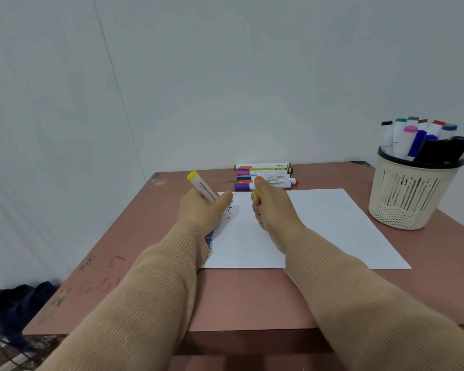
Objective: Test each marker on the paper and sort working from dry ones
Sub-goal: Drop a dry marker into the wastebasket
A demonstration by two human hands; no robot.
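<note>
My left hand [202,210] grips a white marker with a yellow end [200,185], its tip down on the left part of the white paper [319,226]. Coloured test marks [210,236] show on the paper beside that wrist. My right hand [272,207] is closed in a fist on the paper, and a bit of yellow, likely the marker's cap [257,193], peeks out of it. Several markers lie in a row [264,176] at the table's far edge, just beyond both hands.
A cream plastic basket [410,194] holding several upright markers stands at the right of the pink table [252,295]. Scribbles mark the table's left side. Dark cloth [16,301] lies on the floor at left. A wall rises right behind the table.
</note>
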